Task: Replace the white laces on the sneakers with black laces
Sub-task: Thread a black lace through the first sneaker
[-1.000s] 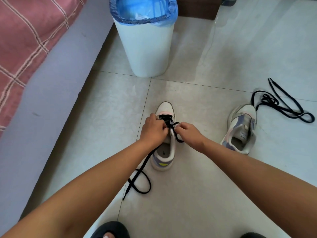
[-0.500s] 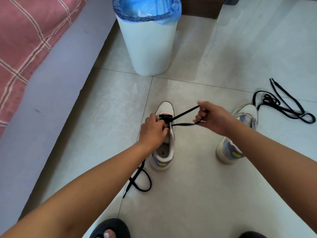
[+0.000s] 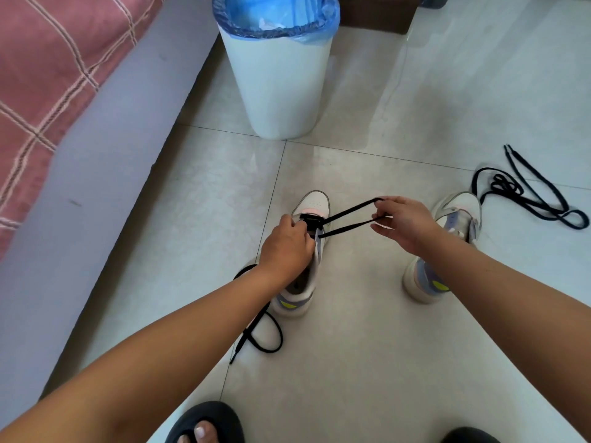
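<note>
Head view: a white sneaker point(image 3: 311, 238) sits mid-frame, its black lace point(image 3: 347, 220) drawn taut rightward in two strands. The right hand point(image 3: 403, 223) pinches the lace; the left hand point(image 3: 286, 249) grips the sneaker.

Illumination bright, diffuse daylight. Broad glare sheen on the floor tiles point(image 3: 415, 100) at upper right. Soft shadow beside the bin point(image 3: 278, 91). Wide-angle bowing at frame edges. Focus adequate; slight compression softness throughout.

I count two white low-top sneakers with grey-lilac panels, one point(image 3: 302, 266) under my hands and one point(image 3: 447, 247) off to my right. Two black flat laces: one point(image 3: 347, 220) threaded, one point(image 3: 524, 195) loose. One white plastic bin point(image 3: 276, 81). Two dark slippers point(image 3: 204, 422).
</note>
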